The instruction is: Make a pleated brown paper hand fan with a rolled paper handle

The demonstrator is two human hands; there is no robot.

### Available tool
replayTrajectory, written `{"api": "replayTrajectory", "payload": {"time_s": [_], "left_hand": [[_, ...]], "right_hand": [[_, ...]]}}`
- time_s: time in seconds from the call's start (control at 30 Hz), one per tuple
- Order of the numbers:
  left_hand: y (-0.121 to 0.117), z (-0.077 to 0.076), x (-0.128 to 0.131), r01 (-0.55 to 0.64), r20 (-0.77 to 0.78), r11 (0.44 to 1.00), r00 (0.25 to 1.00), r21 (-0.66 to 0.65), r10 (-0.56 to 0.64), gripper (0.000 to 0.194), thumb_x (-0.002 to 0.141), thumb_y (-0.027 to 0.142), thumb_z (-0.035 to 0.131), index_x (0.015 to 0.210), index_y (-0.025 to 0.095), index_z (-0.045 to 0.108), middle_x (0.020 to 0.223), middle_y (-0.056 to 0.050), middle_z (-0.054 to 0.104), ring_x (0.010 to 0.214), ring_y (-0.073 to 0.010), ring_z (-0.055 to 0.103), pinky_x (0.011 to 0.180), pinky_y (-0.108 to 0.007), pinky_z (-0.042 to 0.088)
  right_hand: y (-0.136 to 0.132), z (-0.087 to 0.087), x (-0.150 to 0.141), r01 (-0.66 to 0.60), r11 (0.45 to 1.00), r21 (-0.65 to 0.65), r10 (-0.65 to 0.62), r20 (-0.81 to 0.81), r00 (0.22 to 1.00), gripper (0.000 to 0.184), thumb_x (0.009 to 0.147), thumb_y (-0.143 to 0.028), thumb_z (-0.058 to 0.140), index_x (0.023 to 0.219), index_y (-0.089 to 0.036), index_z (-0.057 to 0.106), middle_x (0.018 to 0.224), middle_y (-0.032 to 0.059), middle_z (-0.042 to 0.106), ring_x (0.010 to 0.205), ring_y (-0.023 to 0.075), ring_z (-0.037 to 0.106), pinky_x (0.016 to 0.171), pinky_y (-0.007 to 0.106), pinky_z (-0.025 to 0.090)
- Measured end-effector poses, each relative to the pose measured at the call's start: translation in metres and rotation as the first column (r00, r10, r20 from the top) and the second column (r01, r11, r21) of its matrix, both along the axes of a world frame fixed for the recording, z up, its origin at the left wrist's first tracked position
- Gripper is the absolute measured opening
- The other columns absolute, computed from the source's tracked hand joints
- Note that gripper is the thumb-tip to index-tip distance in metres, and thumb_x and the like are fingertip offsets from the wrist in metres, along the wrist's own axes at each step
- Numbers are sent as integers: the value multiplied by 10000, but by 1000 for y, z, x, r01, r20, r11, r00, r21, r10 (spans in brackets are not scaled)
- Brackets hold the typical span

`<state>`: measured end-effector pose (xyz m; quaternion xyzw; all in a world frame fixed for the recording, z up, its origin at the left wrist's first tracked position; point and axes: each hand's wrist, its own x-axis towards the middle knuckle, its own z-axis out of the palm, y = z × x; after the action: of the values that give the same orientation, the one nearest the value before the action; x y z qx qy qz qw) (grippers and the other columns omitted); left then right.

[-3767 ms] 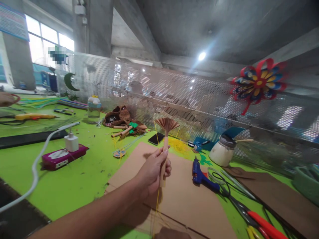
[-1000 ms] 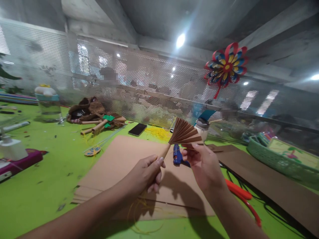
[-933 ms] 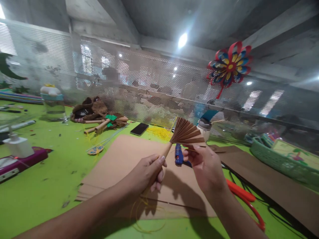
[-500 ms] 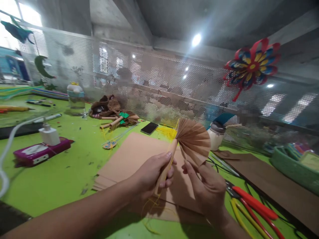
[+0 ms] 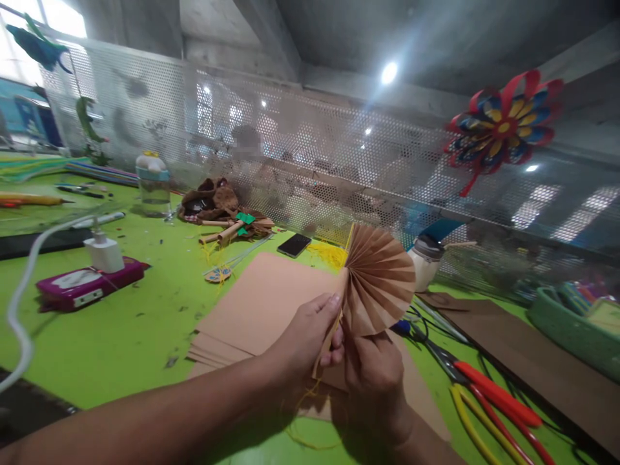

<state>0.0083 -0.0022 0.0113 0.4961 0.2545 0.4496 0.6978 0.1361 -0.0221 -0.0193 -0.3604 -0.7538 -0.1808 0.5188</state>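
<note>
A pleated brown paper fan [image 5: 380,281] spreads out to the right of a rolled paper handle [image 5: 329,339]. My left hand [image 5: 317,329] is closed around that handle, its thumb lying along the front. Just below the fan, my right hand [image 5: 375,371] has its fingers curled up behind the lower pleats; the fan's edge hides the fingertips. Yellow string [image 5: 314,391] dangles from the handle's lower end. Beneath both hands lies a stack of brown paper sheets [image 5: 271,290].
Pliers and scissors with red and yellow handles [image 5: 494,394] lie at right, beside brown cardboard [image 5: 523,349] and a green basket [image 5: 571,329]. A phone [image 5: 294,245] and rolled paper pieces [image 5: 235,229] sit farther back. At left is a purple power strip [image 5: 92,284] with a white charger.
The fan has opened wider, its lower edge now swung down toward the handle. My right hand has moved left and in behind the lower pleats. The view has shifted slightly.
</note>
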Motion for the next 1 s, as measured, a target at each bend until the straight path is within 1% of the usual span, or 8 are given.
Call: {"api": "replayTrajectory", "payload": {"time_s": [0.13, 0.23, 0.37, 0.53, 0.67, 0.8, 0.9, 1.0], "left_hand": [[0, 0, -1, 14, -23, 1000, 1000, 8, -14, 353, 913, 516, 453, 775, 191, 455, 555, 64, 450, 382, -46, 394, 363, -154, 267], [0, 2, -1, 2, -29, 1000, 1000, 17, -2, 348, 909, 510, 459, 769, 192, 447, 545, 67, 445, 377, -48, 400, 359, -151, 271], [1, 2, -1, -7, -40, 1000, 999, 10, 7, 333, 897, 502, 475, 772, 196, 434, 560, 67, 452, 375, -50, 412, 348, -149, 259], [3, -1, -3, 10, -98, 999, 995, 44, -5, 362, 908, 525, 441, 758, 196, 444, 554, 62, 456, 379, -57, 411, 359, -162, 278], [5, 0, -5, 1, -141, 998, 990, 68, 8, 385, 910, 535, 425, 740, 191, 454, 552, 51, 475, 377, -54, 388, 378, -173, 284], [6, 7, -7, -31, -115, 999, 993, 42, 35, 336, 902, 505, 463, 778, 193, 467, 547, 64, 455, 402, -56, 388, 404, -172, 277], [6, 11, -8, -126, -151, 991, 980, 32, 130, 293, 901, 480, 476, 845, 193, 490, 545, 72, 450, 394, -56, 369, 397, -173, 255], [8, 11, -9, -170, -200, 984, 963, 62, 179, 273, 892, 462, 492, 851, 192, 500, 530, 75, 445, 380, -58, 357, 393, -178, 235]], "right_hand": [[-3, -1, -2, -1, 999, -37, 0, -17, 1000, 219, 905, -88, 452, 917, -162, 658, 733, 62, 639, 696, 192, 608, 641, 319, 523], [-6, -2, -2, 36, 996, -77, -41, -67, 997, 227, 898, -84, 472, 805, -175, 658, 743, 71, 633, 716, 204, 596, 650, 333, 497], [-8, -5, -1, 67, 994, -83, -73, -60, 996, 202, 900, -103, 494, 854, -173, 677, 764, 79, 640, 748, 219, 581, 674, 348, 479], [-8, -5, 0, 36, 990, -133, -43, -46, 998, 241, 923, -128, 461, 790, -191, 652, 728, 60, 623, 778, 218, 578, 745, 366, 494], [-8, -6, 1, 46, 985, -166, -52, -32, 998, 229, 924, -133, 441, 908, -192, 661, 854, 83, 659, 860, 236, 595, 787, 396, 505], [-8, -5, 3, 21, 987, -157, -22, -2, 1000, 268, 900, -121, 435, 1066, -179, 636, 960, 120, 664, 954, 279, 601, 876, 479, 475], [-2, -2, 13, 54, 969, -242, -95, -160, 982, 207, 869, -194, 514, 1036, -175, 634, 905, 110, 632, 882, 280, 597, 800, 477, 498], [11, 5, 32, 45, 913, -405, -237, -438, 867, 340, 831, -246, 580, 1161, -163, 588, 1013, 116, 628, 865, 251, 611, 733, 417, 520]]}}
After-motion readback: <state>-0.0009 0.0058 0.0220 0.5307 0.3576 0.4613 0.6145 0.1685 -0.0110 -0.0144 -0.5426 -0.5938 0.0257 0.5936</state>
